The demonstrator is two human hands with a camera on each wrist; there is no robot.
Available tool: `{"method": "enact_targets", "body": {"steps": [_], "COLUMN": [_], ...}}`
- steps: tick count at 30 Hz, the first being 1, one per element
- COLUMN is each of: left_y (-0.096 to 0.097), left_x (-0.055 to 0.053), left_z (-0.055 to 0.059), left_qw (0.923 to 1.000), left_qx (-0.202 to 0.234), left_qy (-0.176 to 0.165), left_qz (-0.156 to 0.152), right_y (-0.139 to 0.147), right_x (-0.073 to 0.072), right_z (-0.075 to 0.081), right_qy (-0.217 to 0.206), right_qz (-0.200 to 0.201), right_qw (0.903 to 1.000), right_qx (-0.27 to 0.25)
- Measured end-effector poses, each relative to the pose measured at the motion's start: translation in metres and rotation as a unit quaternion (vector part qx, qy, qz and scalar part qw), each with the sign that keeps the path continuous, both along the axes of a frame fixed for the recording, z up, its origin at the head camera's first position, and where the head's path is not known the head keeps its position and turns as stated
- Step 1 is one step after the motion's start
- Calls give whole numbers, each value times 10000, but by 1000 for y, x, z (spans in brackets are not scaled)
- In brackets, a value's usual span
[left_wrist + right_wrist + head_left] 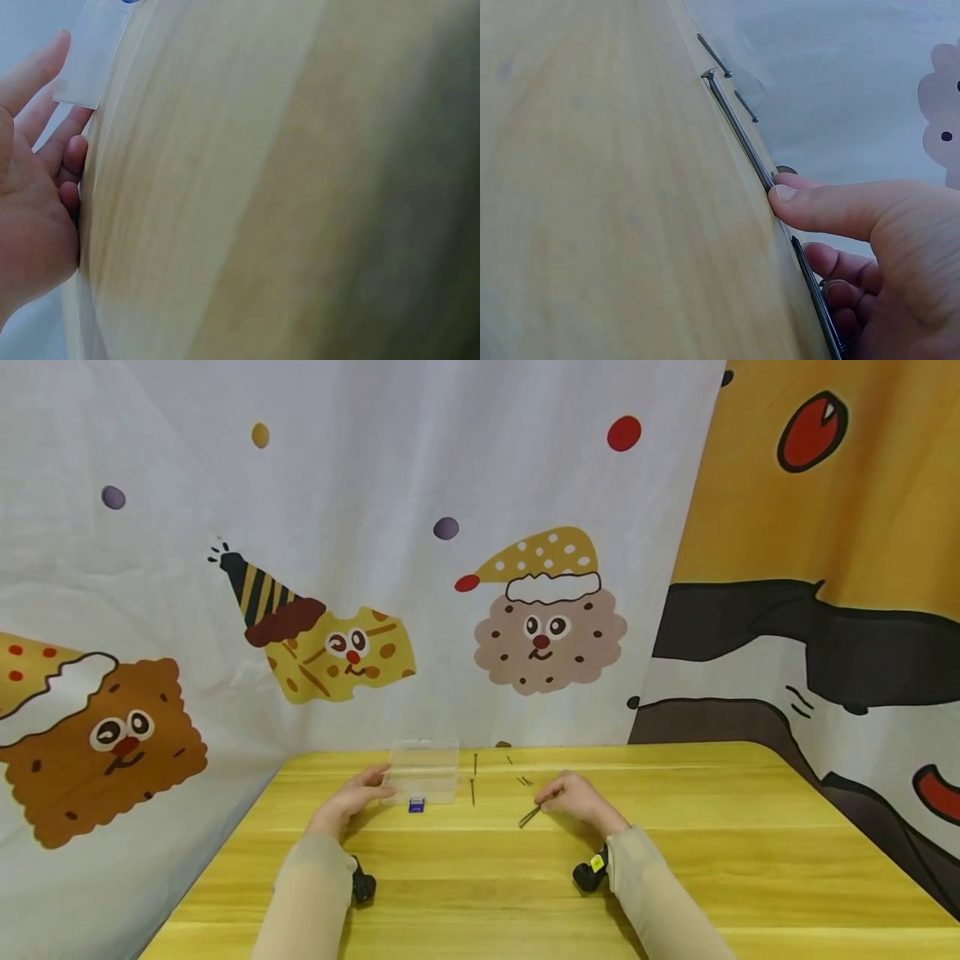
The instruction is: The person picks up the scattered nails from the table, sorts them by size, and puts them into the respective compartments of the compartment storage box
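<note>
A clear plastic box (424, 777) with a blue latch (416, 806) stands toward the back of the table. My left hand (356, 795) is at its left side, the thumb and fingers loosely spread about the corner. In the left wrist view the thumb (46, 69) overlaps the box's edge (88, 64). My right hand (576, 800) pinches long metal nails (529, 816) between thumb and forefinger, heads pointing away from the hand. Another dark nail (815, 296) shows beside its curled lower fingers in the right wrist view.
Two long nails (473, 792) lie in a line right of the box. Several smaller nails (522, 781) lie between these and my right hand. A patterned cloth (450, 635) hangs behind the wooden table (465, 893).
</note>
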State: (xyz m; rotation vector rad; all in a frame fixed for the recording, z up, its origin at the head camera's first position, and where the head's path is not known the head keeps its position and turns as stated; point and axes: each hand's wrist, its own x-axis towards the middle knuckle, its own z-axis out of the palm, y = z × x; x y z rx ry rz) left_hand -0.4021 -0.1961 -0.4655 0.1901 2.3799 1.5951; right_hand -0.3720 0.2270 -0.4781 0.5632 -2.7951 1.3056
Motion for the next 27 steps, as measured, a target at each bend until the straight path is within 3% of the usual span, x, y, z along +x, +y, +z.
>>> {"method": "enact_targets", "body": {"steps": [20,27], "left_y": [4,3], "left_x": [7,4], "left_z": [5,3], "left_qw": [9999,9999], "left_qx": [-88,-97], "left_qy": [52,66], "left_qz": [48,37], "right_y": [4,4], "right_x": [-2,2], "right_z": [-3,2], "right_qy": [437,523], "right_qz": [413,607], "right_qw": [9975,9952], "right_qx": [382,567]}}
